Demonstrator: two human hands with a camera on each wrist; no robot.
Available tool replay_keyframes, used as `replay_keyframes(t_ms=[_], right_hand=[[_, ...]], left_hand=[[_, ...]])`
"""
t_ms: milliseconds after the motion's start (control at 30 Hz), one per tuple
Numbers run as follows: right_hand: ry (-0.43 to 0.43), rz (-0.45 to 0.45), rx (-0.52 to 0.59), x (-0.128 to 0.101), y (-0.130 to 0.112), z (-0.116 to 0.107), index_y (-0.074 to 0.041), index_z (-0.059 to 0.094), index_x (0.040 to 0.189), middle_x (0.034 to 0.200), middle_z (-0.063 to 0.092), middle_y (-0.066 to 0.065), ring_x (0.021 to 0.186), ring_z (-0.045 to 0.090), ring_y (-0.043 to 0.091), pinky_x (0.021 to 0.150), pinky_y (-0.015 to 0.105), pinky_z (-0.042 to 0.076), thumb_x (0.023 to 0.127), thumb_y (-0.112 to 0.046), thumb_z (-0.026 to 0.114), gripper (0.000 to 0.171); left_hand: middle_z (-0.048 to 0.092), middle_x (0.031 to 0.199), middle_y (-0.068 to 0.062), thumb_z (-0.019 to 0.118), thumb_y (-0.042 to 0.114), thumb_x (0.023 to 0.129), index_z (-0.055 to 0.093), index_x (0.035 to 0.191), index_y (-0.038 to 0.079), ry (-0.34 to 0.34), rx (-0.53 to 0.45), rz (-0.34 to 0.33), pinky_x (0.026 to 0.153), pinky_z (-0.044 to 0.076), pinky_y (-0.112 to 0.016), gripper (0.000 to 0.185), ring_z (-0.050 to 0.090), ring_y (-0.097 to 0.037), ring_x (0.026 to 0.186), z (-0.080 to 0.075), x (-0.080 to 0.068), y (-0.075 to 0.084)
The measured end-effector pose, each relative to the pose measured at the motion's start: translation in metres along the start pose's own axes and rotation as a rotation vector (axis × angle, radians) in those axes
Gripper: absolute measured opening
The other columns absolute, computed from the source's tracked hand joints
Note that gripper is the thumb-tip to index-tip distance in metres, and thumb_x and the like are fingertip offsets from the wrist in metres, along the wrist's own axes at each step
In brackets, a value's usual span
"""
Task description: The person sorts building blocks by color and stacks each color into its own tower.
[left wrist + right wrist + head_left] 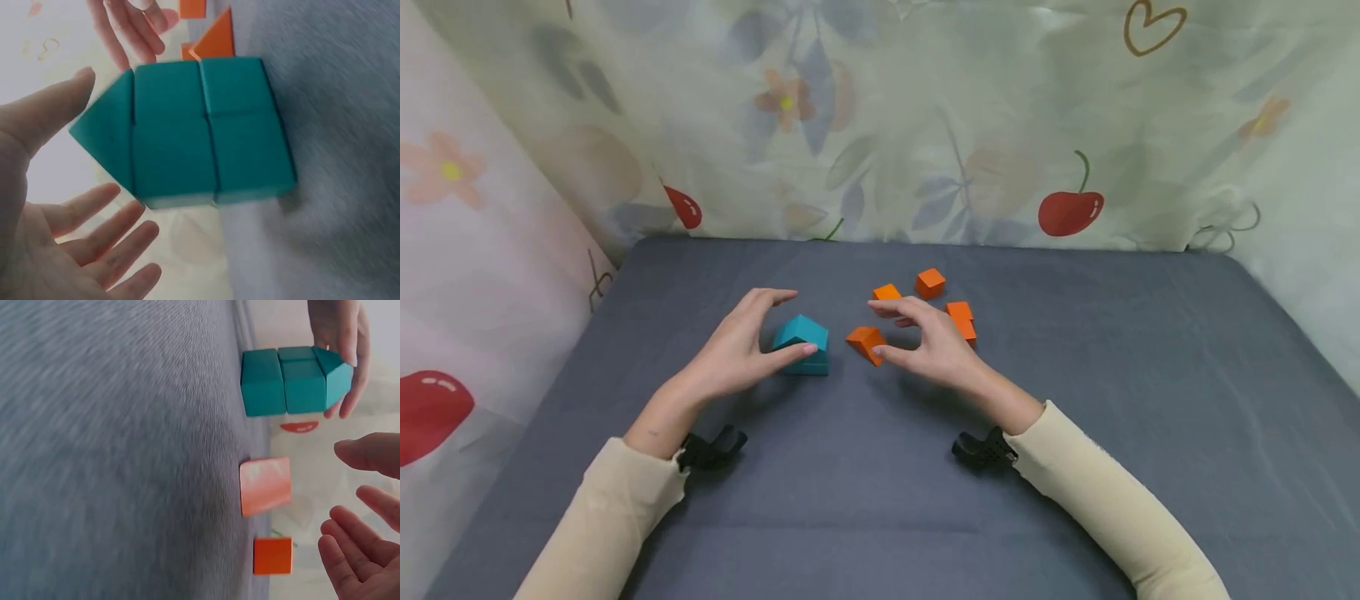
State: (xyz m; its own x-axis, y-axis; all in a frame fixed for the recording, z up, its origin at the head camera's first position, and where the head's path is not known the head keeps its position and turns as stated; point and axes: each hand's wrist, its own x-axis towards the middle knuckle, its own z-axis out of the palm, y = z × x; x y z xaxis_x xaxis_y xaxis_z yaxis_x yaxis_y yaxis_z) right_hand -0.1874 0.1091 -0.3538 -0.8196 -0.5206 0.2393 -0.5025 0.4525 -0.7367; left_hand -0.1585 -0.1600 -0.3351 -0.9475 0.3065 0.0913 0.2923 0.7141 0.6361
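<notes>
A small teal house (pixel 802 346) of stacked cubes stands on the table, with a triangular roof block (pixel 109 128) on top. My left hand (pixel 741 346) is spread around it at roof height. In the left wrist view its thumb and fingers lie on either side of the roof with a gap between them. To the right of the house, an orange triangular block (pixel 865 340) rests on the table. Above and beside that block hovers my right hand (pixel 936 342), fingers apart; its thumb tip overlaps the block in the head view. The right wrist view shows nothing in this hand.
Beyond the right hand lie an orange cube (pixel 930 283) and another orange block (pixel 887 292), partly hidden by fingers. Two more orange pieces (pixel 959 311) sit close together right of that hand. A floral curtain (pixel 880 125) borders the grey table (pixel 1112 358) at the back.
</notes>
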Motion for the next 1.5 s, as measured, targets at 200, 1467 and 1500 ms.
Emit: replay_keyframes(t_ms=[200,1467,1500], right_hand=[[0.038,0.039,-0.022,-0.009,0.006,-0.015,-0.006,0.057,0.132,0.13,0.057,0.011,0.115,0.056,0.034,0.102,0.047,0.046,0.085,-0.016,0.074,0.051],[0.128,0.16,-0.144,-0.056,0.042,-0.068,-0.008,0.057,0.132,0.126,0.058,0.013,0.11,0.058,0.033,0.096,0.045,0.051,0.084,-0.014,0.075,0.052],[0.126,0.162,-0.15,-0.057,0.042,-0.069,-0.007,0.057,0.132,0.126,0.057,0.014,0.11,0.058,0.033,0.096,0.045,0.051,0.084,-0.014,0.075,0.052]], left_hand=[[0.037,0.144,-0.015,0.069,0.036,0.088,0.038,0.144,0.005,0.018,0.018,0.021,0.11,0.033,-0.054,0.071,0.035,-0.033,0.134,0.003,0.006,0.016],[0.039,0.142,-0.012,0.064,0.026,0.093,0.045,0.139,0.006,0.002,-0.079,0.175,0.104,0.043,-0.044,0.053,0.044,-0.029,0.125,0.077,0.055,0.089],[0.04,0.141,-0.012,0.064,0.026,0.093,0.045,0.138,0.006,-0.001,-0.083,0.17,0.102,0.044,-0.043,0.053,0.045,-0.03,0.123,0.08,0.057,0.089]])
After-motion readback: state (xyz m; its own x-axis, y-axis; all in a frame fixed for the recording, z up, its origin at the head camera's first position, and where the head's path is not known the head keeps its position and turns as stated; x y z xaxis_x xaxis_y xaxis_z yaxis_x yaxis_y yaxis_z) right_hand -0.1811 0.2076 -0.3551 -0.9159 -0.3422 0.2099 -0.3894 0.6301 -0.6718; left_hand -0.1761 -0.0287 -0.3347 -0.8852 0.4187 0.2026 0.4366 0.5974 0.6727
